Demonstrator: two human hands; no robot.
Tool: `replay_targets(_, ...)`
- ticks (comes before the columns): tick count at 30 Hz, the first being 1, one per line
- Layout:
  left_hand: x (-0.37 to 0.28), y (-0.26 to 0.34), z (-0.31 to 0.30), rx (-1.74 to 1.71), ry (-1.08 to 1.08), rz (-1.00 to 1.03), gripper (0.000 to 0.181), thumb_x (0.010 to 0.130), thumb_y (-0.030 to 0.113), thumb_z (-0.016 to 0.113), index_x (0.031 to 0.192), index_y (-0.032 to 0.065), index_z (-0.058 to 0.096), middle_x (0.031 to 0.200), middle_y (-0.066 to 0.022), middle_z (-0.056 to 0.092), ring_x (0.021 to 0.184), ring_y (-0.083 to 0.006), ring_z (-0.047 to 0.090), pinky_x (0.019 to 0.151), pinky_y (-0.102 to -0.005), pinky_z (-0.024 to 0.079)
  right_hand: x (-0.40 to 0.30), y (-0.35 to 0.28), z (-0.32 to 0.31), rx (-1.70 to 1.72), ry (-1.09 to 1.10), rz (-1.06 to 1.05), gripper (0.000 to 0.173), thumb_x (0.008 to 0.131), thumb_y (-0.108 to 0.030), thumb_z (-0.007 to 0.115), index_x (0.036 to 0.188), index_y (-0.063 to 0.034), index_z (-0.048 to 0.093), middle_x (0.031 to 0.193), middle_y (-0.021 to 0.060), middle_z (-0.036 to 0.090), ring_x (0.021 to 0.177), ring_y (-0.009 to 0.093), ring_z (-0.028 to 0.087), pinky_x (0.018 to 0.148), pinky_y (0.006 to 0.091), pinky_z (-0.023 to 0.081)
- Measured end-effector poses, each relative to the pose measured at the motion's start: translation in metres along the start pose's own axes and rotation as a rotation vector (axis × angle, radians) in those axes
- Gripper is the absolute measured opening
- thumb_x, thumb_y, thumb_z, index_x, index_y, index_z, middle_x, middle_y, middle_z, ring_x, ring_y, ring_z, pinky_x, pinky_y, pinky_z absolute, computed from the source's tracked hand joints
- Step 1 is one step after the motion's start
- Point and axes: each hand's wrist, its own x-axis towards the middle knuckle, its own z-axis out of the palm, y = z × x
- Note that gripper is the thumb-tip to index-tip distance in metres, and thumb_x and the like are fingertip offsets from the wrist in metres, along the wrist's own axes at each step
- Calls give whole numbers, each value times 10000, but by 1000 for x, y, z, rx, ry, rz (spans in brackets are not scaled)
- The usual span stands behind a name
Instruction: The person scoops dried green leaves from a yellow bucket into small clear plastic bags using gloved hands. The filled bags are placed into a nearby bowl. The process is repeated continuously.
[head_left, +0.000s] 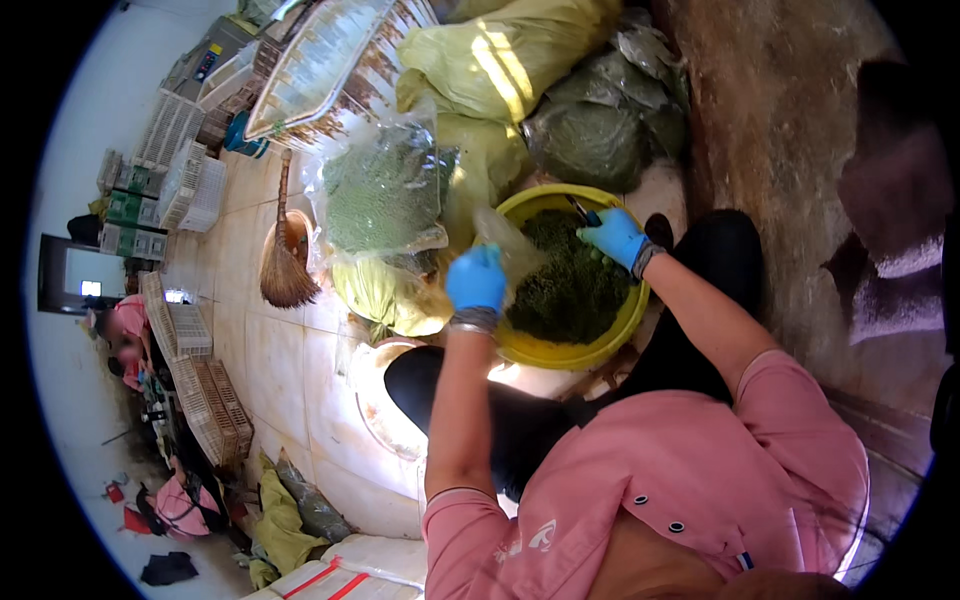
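In front of me a yellow plastic basin (639, 315) holds a mass of dark green, seaweed-like plant strands (562, 300). My right hand (615, 236), in a blue glove, is over the basin's right side. It grips a small dark-bladed hand tool (577, 208), whose exact kind is unclear. Small round green beads show just below those fingers. At the basin's left rim is my left hand (476, 279), also gloved, its fingers curled together and blurred. Beside it, translucent plastic film (514, 244) hangs over the rim; whether my fingers hold it is unclear.
Left of the basin lies a clear bag of green plant matter (382, 187). Yellow sacks (495, 56) and dark filled bags (592, 142) lie beyond. A straw broom (286, 262) leans on a small tub (298, 225). Crates (214, 409) and other people (184, 502) are farther left.
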Motion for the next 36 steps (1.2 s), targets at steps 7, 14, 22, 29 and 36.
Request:
replay_targets(7,23,7,-72,-337,-10,-110,306,883,282,559,793,7,659,750,-218,624,684,-374,605,626,-422,459,-3,-1,-5,-59,-24,55,284,871,-220,624,987,39,614,660,79,628,508,132,584,441,267,470)
replay_targets(14,14,-7,4,197,2,-65,303,834,282,553,769,8,667,800,-246,627,729,-407,618,671,-478,483,5,14,-1,-219,71,-58,278,820,-253,660,882,17,646,662,112,630,583,217,615,588,358,479)
replay_targets(22,33,-73,-51,-617,-62,-302,237,845,188,579,769,-23,655,670,-135,648,576,-259,631,552,-365,505,-6,1,-2,-114,-28,71,309,840,-229,650,1000,33,620,726,106,638,545,182,611,508,329,499)
replay_targets(29,14,-63,-107,-1017,-207,-588,235,892,192,547,933,-27,623,808,-141,666,598,-245,652,551,-360,553,-3,7,-3,14,-25,37,315,824,-198,662,999,59,606,730,110,633,564,190,627,480,324,508)
replay_targets(36,3,-101,-78,-1223,-207,-724,264,906,216,542,965,-32,611,850,-166,668,675,-266,661,593,-378,546,-7,3,3,-11,-73,46,314,854,-180,647,1032,72,588,689,93,627,517,143,606,442,281,493)
